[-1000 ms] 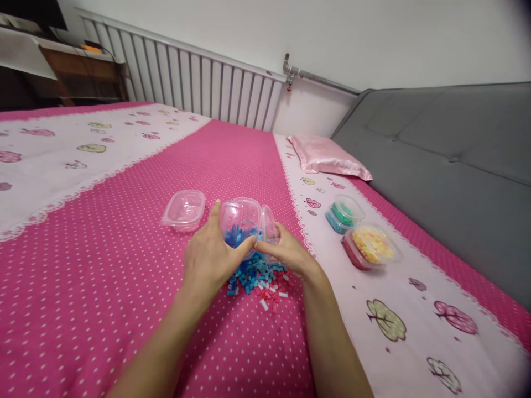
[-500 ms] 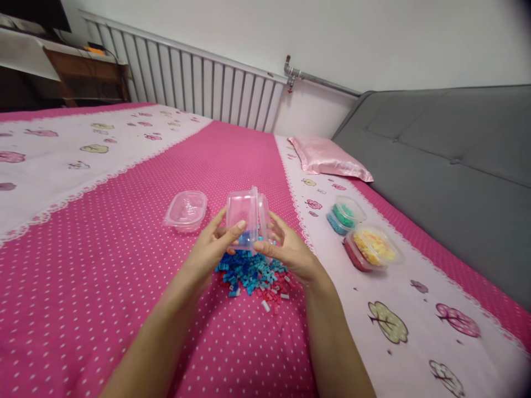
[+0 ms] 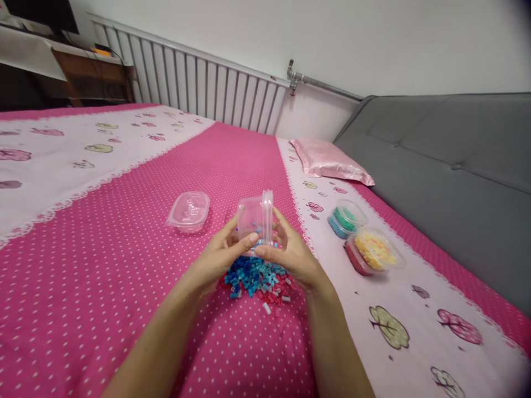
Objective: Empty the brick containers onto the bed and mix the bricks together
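Note:
A clear plastic container (image 3: 249, 213), tipped on its side, is held by my left hand (image 3: 226, 251), whose fingers wrap round it. Against the container's open side stands a clear lid (image 3: 269, 213), with its rim close to the container's rim. My right hand (image 3: 292, 251) grips the lid from the right, and both thumbs point inward at the lower edge. Just below my hands lies a heap of small building bricks (image 3: 253, 276), mostly blue, with red and a few white ones at the near right. Part of the heap is hidden behind my hands and the container.
Left of my hands sits another lidded clear container (image 3: 189, 210). At the right, a container of green bricks (image 3: 347, 215) and a container of yellow bricks (image 3: 375, 249) sit on stacked boxes. Farther back are a pink pillow (image 3: 329, 160) and a grey headboard (image 3: 440, 149).
The container and lid have come together; a gap showed between their rims before. Both have shifted slightly right in view. The brick heap looks the same.

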Demonstrator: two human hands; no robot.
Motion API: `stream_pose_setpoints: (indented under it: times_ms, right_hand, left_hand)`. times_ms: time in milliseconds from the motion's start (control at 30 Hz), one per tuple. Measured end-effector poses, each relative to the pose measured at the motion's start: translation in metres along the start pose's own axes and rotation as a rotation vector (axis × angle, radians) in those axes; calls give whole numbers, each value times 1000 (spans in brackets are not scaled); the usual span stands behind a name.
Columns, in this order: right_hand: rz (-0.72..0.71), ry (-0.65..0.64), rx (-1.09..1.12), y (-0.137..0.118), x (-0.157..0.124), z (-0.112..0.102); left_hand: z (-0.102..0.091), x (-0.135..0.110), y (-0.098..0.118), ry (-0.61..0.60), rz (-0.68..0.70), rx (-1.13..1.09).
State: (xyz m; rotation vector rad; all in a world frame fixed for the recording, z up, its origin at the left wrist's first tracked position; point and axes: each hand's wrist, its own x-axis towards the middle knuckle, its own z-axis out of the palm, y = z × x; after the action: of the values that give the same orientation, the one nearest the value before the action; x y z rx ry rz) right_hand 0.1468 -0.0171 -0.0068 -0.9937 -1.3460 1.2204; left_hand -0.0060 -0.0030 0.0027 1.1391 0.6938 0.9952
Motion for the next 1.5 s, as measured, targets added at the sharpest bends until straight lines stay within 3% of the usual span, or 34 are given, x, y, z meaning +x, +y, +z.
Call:
stream_pose_setpoints:
  times_ms: [233, 333, 467, 733, 833, 933, 1067, 1167, 1233, 1367, 1500]
  right_hand:
    - [-236, 241, -642, -2, 1, -1]
    - [-368, 248, -818, -3, 2, 2]
    - [-447, 156, -940, -3, 1, 5]
    - [-458, 115, -962, -2, 0, 4]
    - [-441, 68, -885, 0, 1, 0]
    - [-355, 42, -642, -1, 0, -5]
    - [-96, 46, -214, -4, -4, -10]
    - [131, 20, -53, -1, -2, -8]
    - [202, 66, 21, 4, 1, -4]
    - [205, 232, 278, 15, 11, 6]
    - [119, 248, 462, 19, 17, 17]
  left_hand:
    - [-13, -4, 7, -72, 1, -11]
    - [-14, -3, 7, 58, -5, -19]
    - [-14, 2, 4, 285, -29, 81]
    - [-20, 6, -2, 290, -11, -5]
    - [-21, 7, -3, 299, -42, -4]
    - [-24, 7, -2, 297, -71, -17]
    - [-30, 7, 2, 258, -117, -20]
    - [-31, 6, 4, 269, -98, 64]
    - [-27, 5, 5, 295, -68, 89]
    - [-10, 6, -1, 261, 9, 66]
    - [3, 10, -21, 127, 64, 177]
